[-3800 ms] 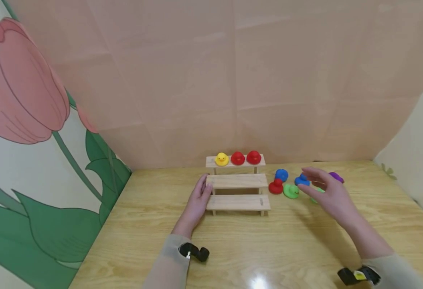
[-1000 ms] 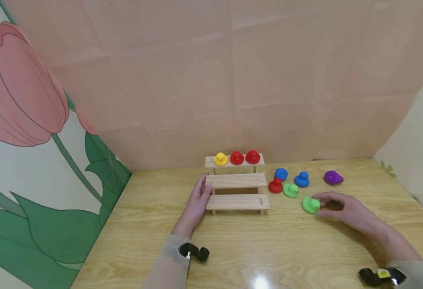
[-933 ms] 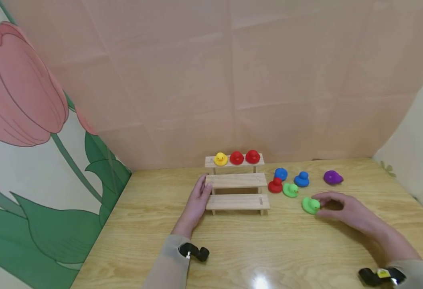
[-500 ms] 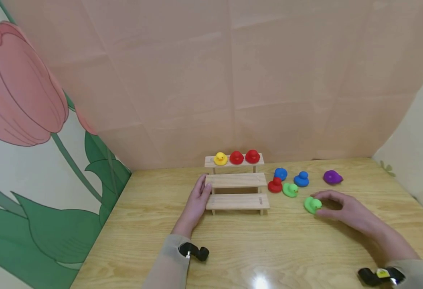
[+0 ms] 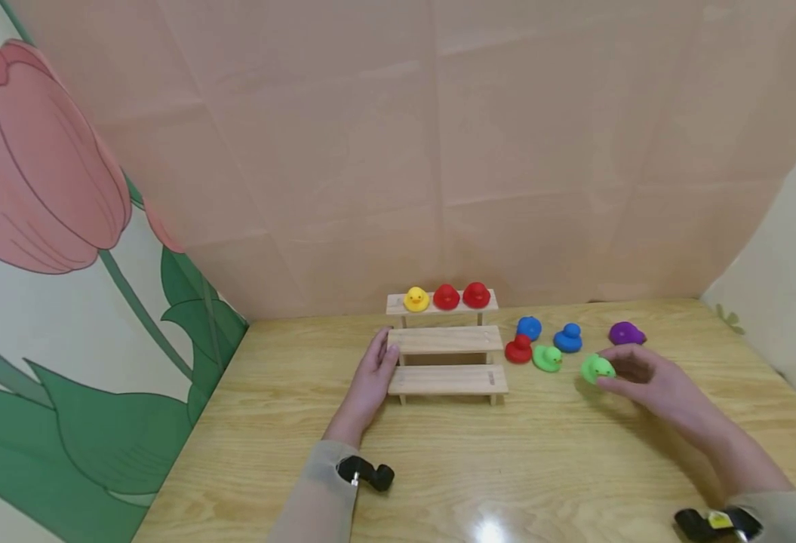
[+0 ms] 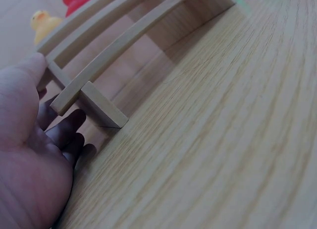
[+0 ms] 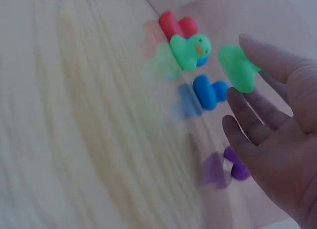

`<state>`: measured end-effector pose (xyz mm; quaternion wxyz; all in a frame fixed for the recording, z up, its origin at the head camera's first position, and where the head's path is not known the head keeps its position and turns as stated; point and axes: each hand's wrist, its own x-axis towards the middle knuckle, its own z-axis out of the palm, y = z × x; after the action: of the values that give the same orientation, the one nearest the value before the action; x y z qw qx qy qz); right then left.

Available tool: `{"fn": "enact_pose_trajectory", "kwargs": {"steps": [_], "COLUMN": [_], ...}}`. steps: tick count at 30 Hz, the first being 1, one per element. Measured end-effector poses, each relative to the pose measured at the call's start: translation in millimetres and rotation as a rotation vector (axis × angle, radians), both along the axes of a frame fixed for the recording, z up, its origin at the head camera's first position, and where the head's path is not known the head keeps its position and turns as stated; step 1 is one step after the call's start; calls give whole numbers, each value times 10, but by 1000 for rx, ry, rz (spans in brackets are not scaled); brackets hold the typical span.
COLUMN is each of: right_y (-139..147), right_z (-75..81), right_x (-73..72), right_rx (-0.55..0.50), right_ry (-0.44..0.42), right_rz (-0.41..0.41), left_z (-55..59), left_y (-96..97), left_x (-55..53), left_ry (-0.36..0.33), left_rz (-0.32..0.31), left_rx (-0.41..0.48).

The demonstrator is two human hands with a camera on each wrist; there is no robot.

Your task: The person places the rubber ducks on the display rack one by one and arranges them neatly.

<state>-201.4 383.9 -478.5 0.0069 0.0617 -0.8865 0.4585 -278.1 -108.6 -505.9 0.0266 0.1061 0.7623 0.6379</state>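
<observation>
My right hand [image 5: 669, 388] pinches a green rubber duck [image 5: 596, 368] between thumb and fingertips, a little above the table. In the right wrist view the same duck [image 7: 236, 68] hangs clear of the tabletop. My left hand [image 5: 369, 371] grips the left end of a three-step wooden display stand [image 5: 445, 341]; in the left wrist view the thumb lies at the end of one step and the fingers reach around the side. On the top step sit a yellow duck [image 5: 416, 299] and two red ducks [image 5: 447, 297]. The two lower steps are bare.
Right of the stand a red duck [image 5: 518, 349], a blue duck [image 5: 530, 328], another green duck [image 5: 548, 359] and a second blue duck [image 5: 568, 338] stand close together. A purple duck [image 5: 626, 333] lies farther right. A pinkish sheet [image 5: 343, 188] hangs behind the wooden table [image 5: 438, 467].
My right hand has come down to the nearer green duck, taken hold of it and raised it slightly off the table. The left hand has stayed on the stand.
</observation>
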Motion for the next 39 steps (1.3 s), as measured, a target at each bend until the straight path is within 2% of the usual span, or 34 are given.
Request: {"fn": "enact_pose_trajectory", "kwargs": {"steps": [5,13,23,30,39], "right_y": [-126,-435,-857,-1200,-1614], "right_z": [84,249,436,548,646], "right_x": [6,20,-74,-175,-256], "right_rx": [-43,-99,-123,-155,-175], "right_ry": [12,110,68,128,127], "right_rz": [-15,22,75,130,134], "left_z": [-5,-8,-28,-15,7], "left_y": [-7,-1,1,-12,-24], "left_x": [-2,4,-5,21,63], "left_ry": [-7,-3,-5,-2,-16], "left_rz": [0,0,4,15,35], "left_rx": [-13,-15,22,23,-2]}}
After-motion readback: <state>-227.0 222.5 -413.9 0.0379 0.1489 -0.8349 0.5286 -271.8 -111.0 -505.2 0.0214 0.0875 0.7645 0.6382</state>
